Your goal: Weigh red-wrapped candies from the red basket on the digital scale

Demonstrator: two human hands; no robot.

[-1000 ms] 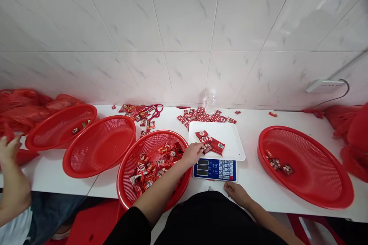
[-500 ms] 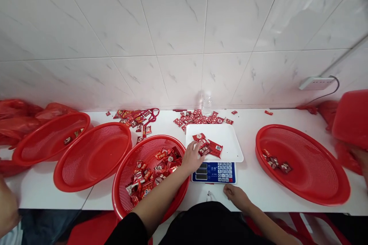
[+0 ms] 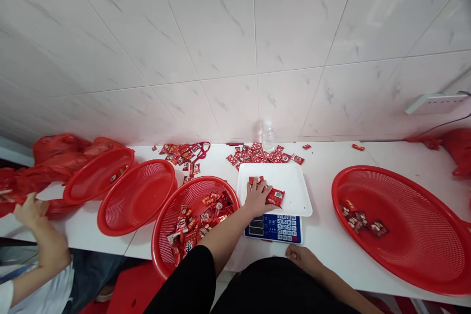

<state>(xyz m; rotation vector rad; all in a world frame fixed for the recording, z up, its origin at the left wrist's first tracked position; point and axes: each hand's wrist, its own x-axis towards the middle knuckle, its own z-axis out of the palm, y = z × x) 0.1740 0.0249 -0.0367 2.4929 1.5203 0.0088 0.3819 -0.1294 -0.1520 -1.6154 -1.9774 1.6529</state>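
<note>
My left hand (image 3: 256,199) reaches over the white tray of a scale (image 3: 300,176), its fingers curled down round small red snack packets (image 3: 256,179). A larger red packet with a barcode label (image 3: 275,197) sticks out at the right of this hand, flat on the tray. Below the tray shows the scale's blue keypad panel (image 3: 273,226). My right hand (image 3: 302,257) rests as a loose fist at the table's near edge, just under the panel; nothing shows in it. Left of the scale, a red basket (image 3: 158,235) holds many mixed red packets (image 3: 189,228), partly hidden by my left forearm.
Several small red packets (image 3: 257,153) lie behind the scale beside a clear bottle (image 3: 268,138). A red lanyard (image 3: 200,149) lies among other packets. Red baskets (image 3: 136,206) stand left; another basket (image 3: 405,235) stands right. At far left is another person's hand (image 3: 31,208).
My left hand has moved further over the packets on the tray and covers more of them. My right hand stays closed. The view has shifted, and the other person's arm shows more.
</note>
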